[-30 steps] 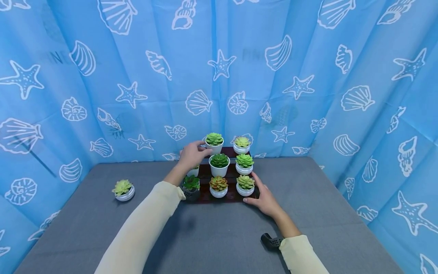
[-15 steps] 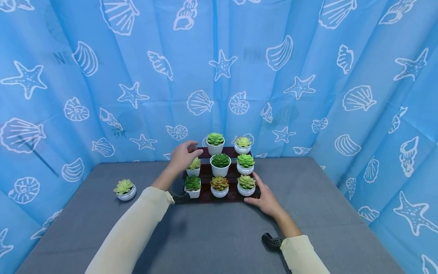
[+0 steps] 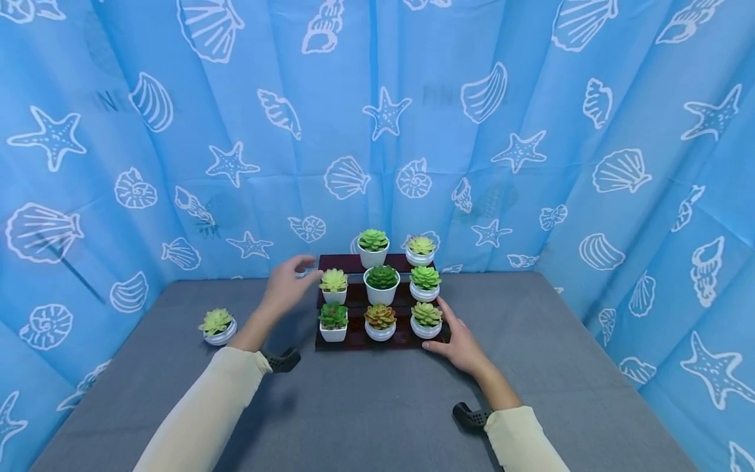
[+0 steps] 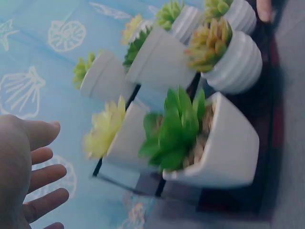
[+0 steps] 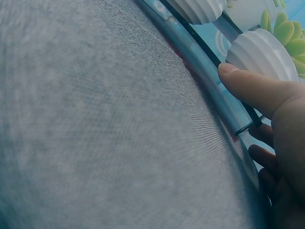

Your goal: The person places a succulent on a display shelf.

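A dark red three-tier plant stand (image 3: 402, 341) carries several small potted succulents. To its left my left hand (image 3: 287, 286) hangs apart from everything, fingers spread and holding nothing. Nearest to it is a yellow-green succulent (image 3: 334, 283) on the middle tier; a dark green succulent (image 4: 178, 129) in a square white pot stands in front. On the top tier are a green succulent (image 3: 373, 246) and a pale one (image 3: 421, 249). My right hand (image 3: 460, 342) grips the stand's front right corner, thumb (image 5: 248, 88) at the shelf edge beside a ribbed white pot (image 5: 262, 55), fingers round the side.
Another succulent in a ribbed white pot (image 3: 219, 331) lies tilted on the grey tablecloth (image 3: 377, 406), left of the stand. A blue curtain (image 3: 383, 131) with white shell prints hangs directly behind the table. Each wrist wears a black band.
My left hand has drawn away from the green succulent on the top tier, moving left and toward me, its fingers opening wider. The right hand stays at the stand's corner.
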The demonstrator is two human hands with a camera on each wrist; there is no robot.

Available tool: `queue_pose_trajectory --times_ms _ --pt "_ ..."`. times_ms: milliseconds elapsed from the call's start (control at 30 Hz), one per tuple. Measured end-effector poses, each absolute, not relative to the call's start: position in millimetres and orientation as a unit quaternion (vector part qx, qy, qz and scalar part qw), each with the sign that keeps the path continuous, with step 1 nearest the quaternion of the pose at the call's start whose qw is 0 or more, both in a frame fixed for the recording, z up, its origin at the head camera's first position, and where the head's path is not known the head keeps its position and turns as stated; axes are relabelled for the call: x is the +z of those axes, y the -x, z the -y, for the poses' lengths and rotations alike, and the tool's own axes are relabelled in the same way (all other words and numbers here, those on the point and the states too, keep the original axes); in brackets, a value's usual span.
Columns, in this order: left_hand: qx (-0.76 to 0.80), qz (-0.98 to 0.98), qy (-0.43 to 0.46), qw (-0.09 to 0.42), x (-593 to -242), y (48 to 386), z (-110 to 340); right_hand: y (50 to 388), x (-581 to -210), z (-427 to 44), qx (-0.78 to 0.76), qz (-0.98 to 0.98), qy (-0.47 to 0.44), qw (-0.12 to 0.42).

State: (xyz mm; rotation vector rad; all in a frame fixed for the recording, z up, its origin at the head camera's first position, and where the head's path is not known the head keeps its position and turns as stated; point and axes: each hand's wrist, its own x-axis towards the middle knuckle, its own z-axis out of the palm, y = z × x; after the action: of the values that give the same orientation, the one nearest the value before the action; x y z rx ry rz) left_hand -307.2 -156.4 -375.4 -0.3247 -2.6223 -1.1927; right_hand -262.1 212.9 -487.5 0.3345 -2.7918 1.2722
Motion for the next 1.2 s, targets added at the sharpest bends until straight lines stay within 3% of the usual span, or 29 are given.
queue_pose_trajectory --times_ms 1200 --pt "-0.251 0.951 0.043 0.175 -424.9 270.5 287.6 262.6 -488.1 -212.7 0.412 0.905 -0.105 0.027"
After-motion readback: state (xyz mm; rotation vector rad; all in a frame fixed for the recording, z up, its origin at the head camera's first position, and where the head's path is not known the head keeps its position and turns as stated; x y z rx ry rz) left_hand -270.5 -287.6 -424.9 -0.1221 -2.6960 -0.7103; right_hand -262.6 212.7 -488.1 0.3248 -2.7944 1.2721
